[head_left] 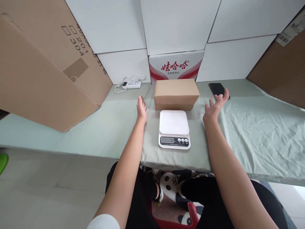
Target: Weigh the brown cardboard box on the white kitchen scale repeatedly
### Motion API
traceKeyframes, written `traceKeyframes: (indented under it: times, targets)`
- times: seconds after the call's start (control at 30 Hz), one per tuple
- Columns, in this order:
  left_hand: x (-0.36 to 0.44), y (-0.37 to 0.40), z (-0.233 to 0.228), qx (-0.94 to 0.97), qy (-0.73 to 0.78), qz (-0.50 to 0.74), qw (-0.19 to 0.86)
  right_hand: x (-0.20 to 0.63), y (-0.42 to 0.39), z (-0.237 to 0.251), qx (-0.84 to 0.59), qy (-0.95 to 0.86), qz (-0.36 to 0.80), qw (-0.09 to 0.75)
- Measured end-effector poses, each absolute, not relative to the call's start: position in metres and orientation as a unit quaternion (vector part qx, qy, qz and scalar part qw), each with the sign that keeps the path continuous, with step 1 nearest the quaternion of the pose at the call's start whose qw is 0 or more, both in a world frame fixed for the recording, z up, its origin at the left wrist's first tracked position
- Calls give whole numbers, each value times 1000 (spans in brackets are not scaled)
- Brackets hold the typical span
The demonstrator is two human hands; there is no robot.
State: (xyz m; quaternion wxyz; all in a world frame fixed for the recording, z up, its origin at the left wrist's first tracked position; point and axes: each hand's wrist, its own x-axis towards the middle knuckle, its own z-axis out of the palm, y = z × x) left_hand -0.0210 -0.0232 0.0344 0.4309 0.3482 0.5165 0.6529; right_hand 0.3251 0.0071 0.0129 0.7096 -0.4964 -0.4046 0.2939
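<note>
A white kitchen scale (174, 122) with a small display and several round buttons lies near the table's front edge. Directly behind it is a closed brown cardboard box (176, 95). My left hand (141, 108) is held to the left of the box and scale, seen edge-on with fingers stretched out and nothing in it. To their right, my right hand (215, 106) is turned palm up with fingers spread, also holding nothing. Its fingertips overlap a black phone (216, 89) in the view; whether they touch it I cannot tell.
A pale green cloth (114, 127) covers the table. A white power strip (132, 85) with its cord lies at the back left. Large cartons stand at the left (47, 79) and right (283, 66). White boxes and a red-and-white carton (175, 68) line the back.
</note>
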Motion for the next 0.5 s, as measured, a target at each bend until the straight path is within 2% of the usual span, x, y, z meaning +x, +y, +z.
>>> traceKeyframes:
  times: [0.1,0.37,0.5]
  targets:
    - [-19,-25,35,359,515,648,432,328,7,16,-494,-341,343,723]
    - [-8,-22,19,443,475,616,446,294,-3,19,-455,-471,401,641]
    - [-6,-20,11,500,435,594,456,284,-8,20,-426,-506,412,627]
